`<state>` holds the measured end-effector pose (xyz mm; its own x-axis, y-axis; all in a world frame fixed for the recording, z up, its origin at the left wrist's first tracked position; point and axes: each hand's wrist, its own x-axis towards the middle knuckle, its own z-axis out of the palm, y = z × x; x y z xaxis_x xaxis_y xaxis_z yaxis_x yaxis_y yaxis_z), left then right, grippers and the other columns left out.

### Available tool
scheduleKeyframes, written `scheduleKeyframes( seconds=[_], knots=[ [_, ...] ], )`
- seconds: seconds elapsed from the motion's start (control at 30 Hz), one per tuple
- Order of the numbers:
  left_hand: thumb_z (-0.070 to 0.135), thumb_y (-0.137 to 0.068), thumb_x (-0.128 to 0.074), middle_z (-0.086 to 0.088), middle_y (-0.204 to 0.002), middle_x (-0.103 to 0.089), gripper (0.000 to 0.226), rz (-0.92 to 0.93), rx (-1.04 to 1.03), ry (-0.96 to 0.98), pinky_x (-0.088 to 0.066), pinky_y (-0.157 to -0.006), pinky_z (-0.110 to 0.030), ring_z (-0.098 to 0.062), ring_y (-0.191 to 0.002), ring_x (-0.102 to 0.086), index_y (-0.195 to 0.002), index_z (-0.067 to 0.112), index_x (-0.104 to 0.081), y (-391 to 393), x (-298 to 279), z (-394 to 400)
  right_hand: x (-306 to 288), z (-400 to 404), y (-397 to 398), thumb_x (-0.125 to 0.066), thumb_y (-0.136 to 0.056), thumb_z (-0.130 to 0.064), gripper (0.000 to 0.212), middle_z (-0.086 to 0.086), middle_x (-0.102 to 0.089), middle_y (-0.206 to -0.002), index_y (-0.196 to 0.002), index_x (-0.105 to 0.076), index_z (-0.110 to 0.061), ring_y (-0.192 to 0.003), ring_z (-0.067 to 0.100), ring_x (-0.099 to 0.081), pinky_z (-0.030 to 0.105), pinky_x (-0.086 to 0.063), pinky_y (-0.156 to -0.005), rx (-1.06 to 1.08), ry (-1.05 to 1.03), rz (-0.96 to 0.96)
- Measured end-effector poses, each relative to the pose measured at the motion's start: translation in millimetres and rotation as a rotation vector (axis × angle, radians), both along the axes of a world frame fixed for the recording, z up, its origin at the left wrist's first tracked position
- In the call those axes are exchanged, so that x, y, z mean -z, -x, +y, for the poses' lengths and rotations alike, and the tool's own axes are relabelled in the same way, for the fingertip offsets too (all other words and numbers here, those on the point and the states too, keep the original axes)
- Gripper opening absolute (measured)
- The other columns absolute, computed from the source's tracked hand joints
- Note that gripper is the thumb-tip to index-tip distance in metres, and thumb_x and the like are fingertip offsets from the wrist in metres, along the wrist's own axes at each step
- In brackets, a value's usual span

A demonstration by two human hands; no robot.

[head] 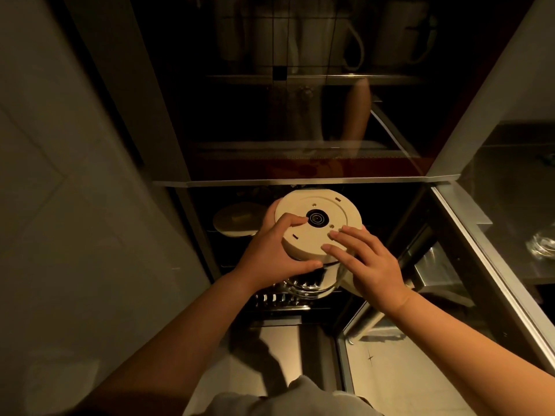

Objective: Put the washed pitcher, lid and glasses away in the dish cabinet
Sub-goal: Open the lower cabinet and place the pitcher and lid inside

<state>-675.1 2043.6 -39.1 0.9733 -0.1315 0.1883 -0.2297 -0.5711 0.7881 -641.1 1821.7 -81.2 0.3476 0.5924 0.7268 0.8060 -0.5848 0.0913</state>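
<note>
**Upturned pitcher held over the open cabinet**

The pitcher (318, 226) is upside down, its cream round base facing up with a black ringed socket at the centre, and its glass body hangs below toward the wire rack (282, 297) of the open dish cabinet (300, 183). Whether the glass rim already rests on the rack cannot be told from here.

The left hand (270, 253) wraps the near-left side of the pitcher's base: its fingers (289, 220) curl over the top edge toward the black socket, and the thumb presses along the lower side wall. The right hand (369, 265) lies on the right side of the pitcher, fingers (339, 235) fairly straight and spread, their tips resting on the flat of the base; its palm covers what looks like the pitcher's handle, but a grip there cannot be made out.

Just left of the pitcher, deeper in the same cabinet level, sits a pale round lid (235, 219). Above the pitcher, behind the dark glass front, pale vessels with handles (354, 46) stand on an upper shelf. Well to the right of the pitcher, a clear glass (542, 243) stands on the grey surface (510, 205).
</note>
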Motion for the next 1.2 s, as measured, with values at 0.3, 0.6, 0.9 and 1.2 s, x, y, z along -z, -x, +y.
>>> scheduleKeyframes(
  seconds=[0.3, 0.6, 0.9, 1.2],
  knots=[
    [0.043, -0.061, -0.085, 0.018, -0.15, -0.009, 0.071, 0.053, 0.006, -0.058, -0.033, -0.102, -0.019, -0.008, -0.131, -0.03, -0.12, 0.041, -0.046, -17, 5, -12, 15, -10, -15, -0.042, -0.098, -0.008, 0.037, 0.003, -0.047, -0.133, -0.132, -0.046, -0.021, -0.124, 0.026, -0.045, 0.049, -0.043, -0.1, 0.028, -0.033, 0.015],
    [0.048, -0.073, -0.074, 0.011, -0.153, -0.017, 0.074, 0.071, 0.025, -0.208, -0.025, -0.114, -0.048, -0.021, -0.143, -0.016, -0.136, 0.04, -0.035, -45, 4, -23, 17, -12, -43, -0.037, -0.096, -0.004, 0.042, 0.003, -0.048, -0.132, -0.133, -0.045, -0.02, -0.121, 0.026, -0.048, 0.048, -0.042, -0.1, 0.065, -0.018, 0.061],
    [0.047, -0.078, -0.07, 0.016, -0.153, -0.018, 0.064, 0.068, 0.012, -0.252, -0.021, -0.114, -0.055, -0.025, -0.146, -0.003, -0.135, 0.041, -0.041, -51, 10, -27, 11, -11, -52, -0.023, -0.103, -0.014, 0.036, 0.002, -0.051, -0.127, -0.128, -0.049, -0.019, -0.116, 0.025, -0.05, 0.045, -0.049, -0.093, 0.076, -0.035, 0.085],
    [0.044, -0.08, -0.07, 0.016, -0.155, -0.009, 0.072, 0.009, -0.011, -0.298, -0.011, -0.115, -0.044, -0.021, -0.145, 0.01, -0.141, 0.038, -0.033, -46, 8, -28, 6, -6, -56, -0.031, -0.1, -0.007, 0.036, 0.001, -0.051, -0.128, -0.127, -0.05, -0.021, -0.118, 0.025, -0.05, 0.046, -0.047, -0.095, 0.071, -0.074, 0.04]
  ],
)
